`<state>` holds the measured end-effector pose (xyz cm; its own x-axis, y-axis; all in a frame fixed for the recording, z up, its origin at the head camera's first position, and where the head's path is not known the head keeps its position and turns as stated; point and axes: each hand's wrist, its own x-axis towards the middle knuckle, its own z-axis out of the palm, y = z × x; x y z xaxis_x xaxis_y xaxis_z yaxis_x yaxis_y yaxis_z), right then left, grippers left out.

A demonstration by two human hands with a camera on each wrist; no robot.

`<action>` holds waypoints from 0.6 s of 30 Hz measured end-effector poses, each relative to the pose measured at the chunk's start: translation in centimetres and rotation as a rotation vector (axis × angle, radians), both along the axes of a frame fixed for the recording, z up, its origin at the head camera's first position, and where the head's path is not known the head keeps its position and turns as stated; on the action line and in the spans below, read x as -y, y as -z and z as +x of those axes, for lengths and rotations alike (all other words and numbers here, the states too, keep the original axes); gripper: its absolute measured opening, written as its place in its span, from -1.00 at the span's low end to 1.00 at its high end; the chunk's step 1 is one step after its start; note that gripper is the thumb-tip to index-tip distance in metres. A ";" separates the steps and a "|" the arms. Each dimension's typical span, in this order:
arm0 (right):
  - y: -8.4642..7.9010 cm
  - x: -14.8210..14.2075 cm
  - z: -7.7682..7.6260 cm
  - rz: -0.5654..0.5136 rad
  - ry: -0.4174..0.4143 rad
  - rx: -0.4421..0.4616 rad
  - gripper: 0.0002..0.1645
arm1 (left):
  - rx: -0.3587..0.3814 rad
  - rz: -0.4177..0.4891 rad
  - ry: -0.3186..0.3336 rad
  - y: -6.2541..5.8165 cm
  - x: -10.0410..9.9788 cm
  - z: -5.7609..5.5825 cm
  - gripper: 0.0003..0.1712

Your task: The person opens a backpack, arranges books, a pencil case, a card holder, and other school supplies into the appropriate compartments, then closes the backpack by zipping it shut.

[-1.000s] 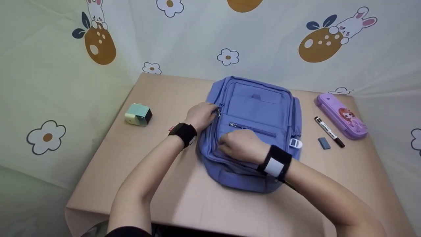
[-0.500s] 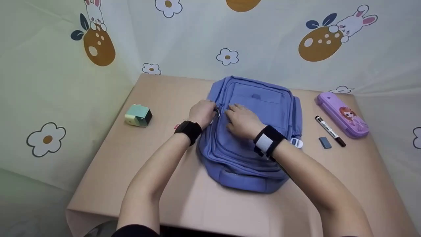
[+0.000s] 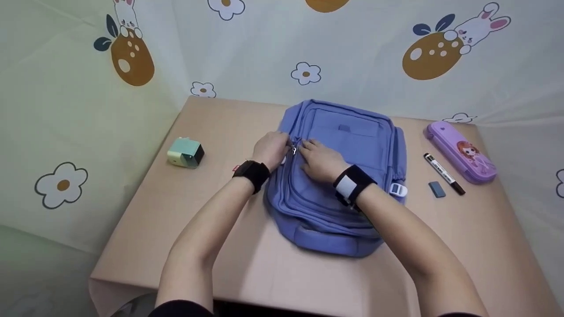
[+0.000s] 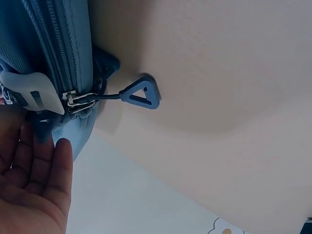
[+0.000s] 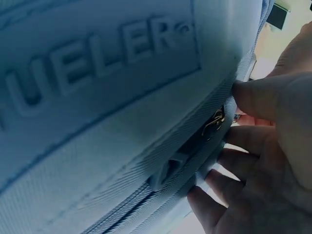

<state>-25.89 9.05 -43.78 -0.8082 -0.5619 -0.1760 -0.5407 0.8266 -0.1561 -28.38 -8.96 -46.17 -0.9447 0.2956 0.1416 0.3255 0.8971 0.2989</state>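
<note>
A blue backpack [image 3: 346, 152] lies front side up on the table, its front ridged with zippers. At its left side, my left hand [image 3: 272, 149] grips the bag's edge with bent fingers, close to a metal zipper slider [image 3: 294, 150]. In the left wrist view, the fingers are by a white plastic buckle [image 4: 36, 92], and a triangular zipper pull [image 4: 145, 92] hangs free of them. My right hand [image 3: 324, 163] lies on the bag's front just right of the slider. In the right wrist view, its fingertips and thumb touch the fabric around a zipper seam [image 5: 141, 195].
On the tabletop [image 3: 220, 127], a green and yellow pencil sharpener [image 3: 186, 152] stands at left. To the right lie a purple pencil case [image 3: 460, 152], a marker [image 3: 444, 174] and a small grey-blue eraser [image 3: 437, 189]. Patterned cloth [image 3: 246, 53] encloses the back and sides.
My right hand has moved up from the bag's lower left front to beside my left hand, its fingers unbending onto the fabric. My left hand has shifted slightly up and right along the edge.
</note>
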 end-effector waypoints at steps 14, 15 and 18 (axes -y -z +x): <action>0.0 0.0 -0.1 -0.001 -0.014 0.036 -0.27 | -0.041 -0.071 0.047 -0.4 0.7 0.8 -0.89; 0.0 0.0 -0.1 0.004 -0.013 0.039 -0.27 | -0.050 -0.082 0.056 -0.4 0.7 0.9 -0.88; -0.1 -0.1 -0.1 0.014 -0.006 0.047 -0.28 | -0.071 -0.125 0.092 -0.5 0.6 1.5 -0.88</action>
<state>-25.95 9.17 -43.72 -0.7953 -0.5641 -0.2220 -0.5380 0.8256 -0.1702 -26.90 -9.55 -45.65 -0.9017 0.4002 0.1639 0.4246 0.8911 0.1602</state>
